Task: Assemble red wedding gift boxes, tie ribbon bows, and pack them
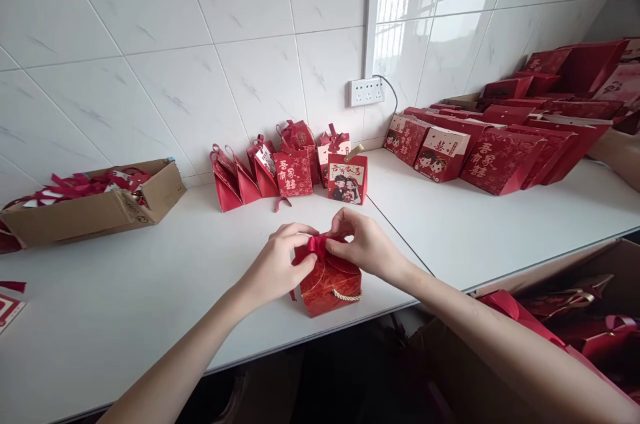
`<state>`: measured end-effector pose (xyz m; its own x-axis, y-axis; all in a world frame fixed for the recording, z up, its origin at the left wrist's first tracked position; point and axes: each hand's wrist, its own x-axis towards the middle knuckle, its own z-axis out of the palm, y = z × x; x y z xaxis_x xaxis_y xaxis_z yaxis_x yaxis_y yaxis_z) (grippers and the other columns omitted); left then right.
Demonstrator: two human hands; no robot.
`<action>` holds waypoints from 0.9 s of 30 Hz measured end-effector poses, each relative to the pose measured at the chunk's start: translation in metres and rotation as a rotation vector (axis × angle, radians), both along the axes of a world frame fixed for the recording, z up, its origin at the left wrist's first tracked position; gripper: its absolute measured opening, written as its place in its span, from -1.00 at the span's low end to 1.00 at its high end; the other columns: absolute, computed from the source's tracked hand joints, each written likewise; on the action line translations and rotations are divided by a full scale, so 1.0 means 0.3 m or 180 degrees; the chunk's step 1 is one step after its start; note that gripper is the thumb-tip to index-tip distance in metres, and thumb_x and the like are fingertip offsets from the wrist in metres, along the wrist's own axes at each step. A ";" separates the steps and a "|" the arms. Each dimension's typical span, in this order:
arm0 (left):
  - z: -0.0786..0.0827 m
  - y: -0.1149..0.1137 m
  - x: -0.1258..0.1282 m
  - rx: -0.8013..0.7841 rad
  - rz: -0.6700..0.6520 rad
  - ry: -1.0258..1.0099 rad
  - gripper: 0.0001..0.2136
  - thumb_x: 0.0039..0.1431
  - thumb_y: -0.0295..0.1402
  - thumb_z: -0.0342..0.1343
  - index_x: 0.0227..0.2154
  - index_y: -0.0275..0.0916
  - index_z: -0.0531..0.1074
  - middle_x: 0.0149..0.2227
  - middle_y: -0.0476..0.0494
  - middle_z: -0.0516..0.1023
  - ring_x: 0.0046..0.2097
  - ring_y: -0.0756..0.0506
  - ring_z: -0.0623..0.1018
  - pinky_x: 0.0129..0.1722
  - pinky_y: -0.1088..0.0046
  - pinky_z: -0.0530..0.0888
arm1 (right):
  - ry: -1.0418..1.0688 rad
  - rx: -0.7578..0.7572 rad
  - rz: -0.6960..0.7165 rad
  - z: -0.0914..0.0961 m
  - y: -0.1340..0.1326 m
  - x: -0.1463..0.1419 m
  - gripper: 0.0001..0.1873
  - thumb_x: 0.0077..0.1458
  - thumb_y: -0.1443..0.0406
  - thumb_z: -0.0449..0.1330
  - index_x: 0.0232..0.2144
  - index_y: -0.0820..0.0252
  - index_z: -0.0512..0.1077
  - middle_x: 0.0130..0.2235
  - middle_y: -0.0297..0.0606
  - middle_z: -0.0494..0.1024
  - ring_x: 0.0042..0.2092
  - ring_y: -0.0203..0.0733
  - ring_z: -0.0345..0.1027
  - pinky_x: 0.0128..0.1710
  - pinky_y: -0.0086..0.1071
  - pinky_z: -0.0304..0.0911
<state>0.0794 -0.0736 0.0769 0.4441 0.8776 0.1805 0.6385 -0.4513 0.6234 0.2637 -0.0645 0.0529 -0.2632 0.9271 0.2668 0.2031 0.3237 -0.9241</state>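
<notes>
A red gift box point(330, 287) with a twisted gold cord handle point(347, 295) stands near the front edge of the white table. On its top is a red ribbon bow point(317, 245). My left hand point(280, 257) pinches the bow from the left, thumb and fingers closed on it. From the right, my right hand point(363, 244) pinches the other side of the same ribbon with thumb and forefinger. The exact grip on the loops is partly hidden by the fingers. A ribbon end hangs down at the box's left side.
Finished-looking red boxes point(295, 174) stand by the wall. A cardboard box point(75, 214) of ribbons and tags lies at left. Many red boxes point(500, 157) crowd the right, where another person's arm point(617, 152) shows. An open carton point(600, 264) of red boxes sits below the table edge.
</notes>
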 end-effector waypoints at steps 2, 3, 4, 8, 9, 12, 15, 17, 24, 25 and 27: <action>0.007 -0.003 0.003 -0.0363 0.0023 -0.0148 -0.81 0.08 -0.26 0.08 -0.31 -0.18 0.54 0.05 -0.14 0.43 0.12 -0.24 0.36 0.13 0.24 0.29 | -0.0149 0.0076 -0.0070 0.008 0.001 0.001 -0.82 -0.10 0.33 0.20 -0.46 0.14 0.21 -0.46 -0.39 0.43 -0.42 -0.28 0.33 -0.39 -0.38 0.24; 0.007 -0.003 0.005 -0.0513 0.0021 -0.0243 -0.77 0.09 -0.22 0.08 -0.28 -0.18 0.55 0.07 -0.15 0.41 0.13 -0.24 0.35 0.14 0.24 0.28 | -0.0205 0.0122 -0.0078 0.013 0.001 0.003 -0.82 -0.10 0.34 0.19 -0.47 0.14 0.21 -0.45 -0.39 0.43 -0.41 -0.27 0.33 -0.38 -0.38 0.24; 0.006 -0.001 0.006 -0.0636 0.0016 -0.0358 -0.74 0.11 -0.18 0.07 -0.28 -0.18 0.56 0.09 -0.15 0.40 0.14 -0.25 0.35 0.14 0.24 0.28 | -0.0250 0.0176 -0.0063 0.018 0.001 0.004 -0.83 -0.09 0.34 0.19 -0.47 0.14 0.22 -0.45 -0.38 0.43 -0.40 -0.27 0.34 -0.37 -0.37 0.25; -0.015 0.011 0.009 -0.1051 -0.0008 -0.0910 -0.71 0.16 -0.14 0.03 -0.39 -0.22 0.56 0.19 -0.16 0.30 0.19 -0.24 0.29 0.08 0.29 0.33 | -0.0366 0.0320 0.0231 0.033 0.004 0.016 -0.91 0.00 0.34 0.15 -0.45 0.15 0.26 -0.42 -0.35 0.45 -0.34 -0.25 0.36 -0.30 -0.35 0.25; -0.020 0.013 0.009 -0.1170 -0.0035 -0.1047 -0.72 0.16 -0.16 0.04 -0.42 -0.22 0.55 0.21 -0.14 0.27 0.21 -0.24 0.27 0.08 0.29 0.34 | -0.0405 0.0323 0.0303 0.034 0.005 0.018 -0.93 0.02 0.35 0.14 -0.45 0.16 0.27 -0.42 -0.35 0.45 -0.35 -0.26 0.35 -0.31 -0.36 0.25; -0.030 0.015 0.011 -0.1525 -0.0130 -0.1411 -0.76 0.13 -0.21 0.09 -0.49 -0.22 0.55 0.25 -0.09 0.21 0.22 -0.24 0.26 0.10 0.26 0.33 | -0.0688 0.0636 0.0298 0.024 0.003 0.022 -0.88 0.04 0.46 0.07 -0.45 0.16 0.28 -0.44 -0.37 0.45 -0.37 -0.27 0.33 -0.30 -0.36 0.23; -0.035 0.016 0.013 -0.1641 -0.0122 -0.1640 -0.78 0.10 -0.25 0.12 -0.53 -0.22 0.55 0.28 -0.07 0.18 0.23 -0.24 0.23 0.15 0.22 0.28 | -0.1106 0.1528 0.0002 0.008 -0.012 0.025 -0.83 0.06 0.50 0.03 -0.44 0.16 0.29 -0.33 -0.25 0.47 -0.23 -0.18 0.32 -0.17 -0.25 0.20; -0.037 0.016 0.010 -0.1608 -0.0071 -0.1697 -0.80 0.10 -0.25 0.14 -0.53 -0.21 0.55 0.29 -0.04 0.16 0.25 -0.23 0.20 0.20 0.22 0.21 | -0.1258 0.1967 -0.0133 -0.001 -0.030 0.031 -0.88 0.10 0.45 0.04 -0.40 0.17 0.31 -0.22 -0.16 0.46 -0.14 -0.11 0.30 -0.10 -0.17 0.17; -0.044 0.009 -0.004 -0.1712 -0.0121 -0.1773 -0.84 0.13 -0.26 0.12 -0.41 -0.14 0.60 0.31 0.01 0.12 0.29 -0.21 0.16 0.25 0.23 0.12 | -0.1725 0.2395 -0.0162 -0.002 -0.084 0.049 -0.89 0.15 0.30 0.13 -0.31 0.21 0.43 -0.14 -0.10 0.44 -0.14 -0.10 0.28 -0.07 -0.11 0.11; -0.045 0.007 -0.004 -0.1733 -0.0126 -0.1813 -0.83 0.13 -0.27 0.12 -0.41 -0.14 0.60 0.31 0.02 0.12 0.29 -0.21 0.15 0.26 0.23 0.12 | -0.1767 0.2407 -0.0169 -0.002 -0.085 0.048 -0.86 0.16 0.28 0.13 -0.27 0.21 0.44 -0.14 -0.10 0.44 -0.15 -0.10 0.28 -0.07 -0.12 0.11; -0.047 0.004 -0.005 -0.1794 -0.0143 -0.1881 -0.83 0.14 -0.28 0.11 -0.40 -0.13 0.61 0.31 0.03 0.13 0.29 -0.20 0.15 0.26 0.24 0.12 | -0.1789 0.2468 -0.0190 -0.003 -0.082 0.045 -0.85 0.19 0.27 0.13 -0.26 0.21 0.46 -0.16 -0.12 0.46 -0.18 -0.13 0.28 -0.09 -0.17 0.11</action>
<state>0.0779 -0.0724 0.0627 0.4506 0.8902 -0.0672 0.1221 0.0131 0.9924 0.2771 -0.0891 0.0521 -0.4977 0.5617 0.6610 0.5874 0.7789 -0.2197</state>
